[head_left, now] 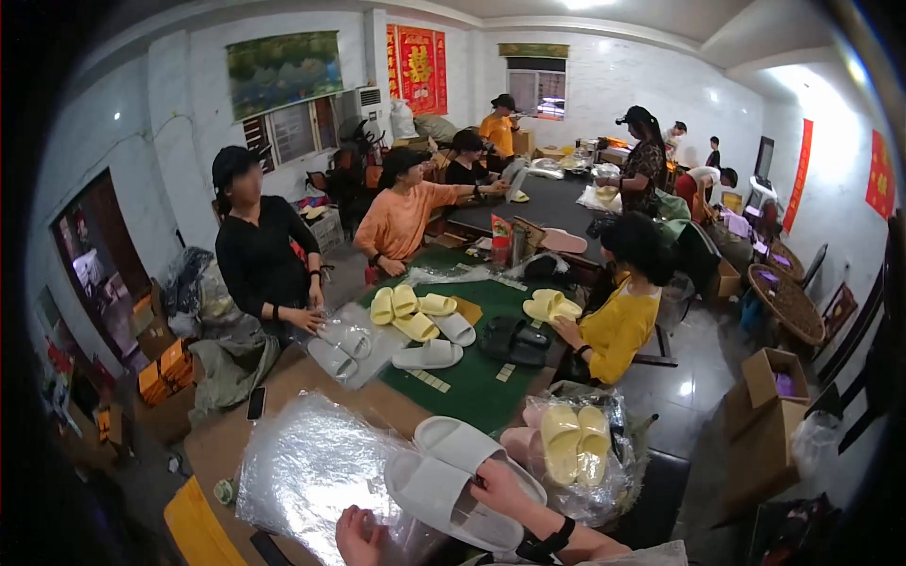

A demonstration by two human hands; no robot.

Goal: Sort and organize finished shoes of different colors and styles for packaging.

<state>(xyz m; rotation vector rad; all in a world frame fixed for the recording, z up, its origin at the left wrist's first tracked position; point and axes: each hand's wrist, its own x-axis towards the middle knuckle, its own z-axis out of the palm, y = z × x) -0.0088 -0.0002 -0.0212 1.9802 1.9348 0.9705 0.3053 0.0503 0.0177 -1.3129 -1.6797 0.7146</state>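
Note:
A pair of pale grey slide sandals [436,483] lies near me, tilted over the edge of clear plastic bags. My right hand [500,492] grips the pair, its fingers reaching into the foot opening behind the strap. To its left is my left hand [359,538], with fingers apart and slightly bent, at the lower edge of the stack of clear plastic bags [311,462]. Nothing shows in its grasp. At the right stands a clear bag holding yellow slides [562,443], with pink slides [521,443] partly hidden beside it.
Yellow slides [415,325], grey slides [427,355] and black slides [514,341] lie on the green mat [453,391]. Co-workers stand or sit around the tables. A phone [256,404] lies at the left edge; cardboard boxes [764,424] stand at the right.

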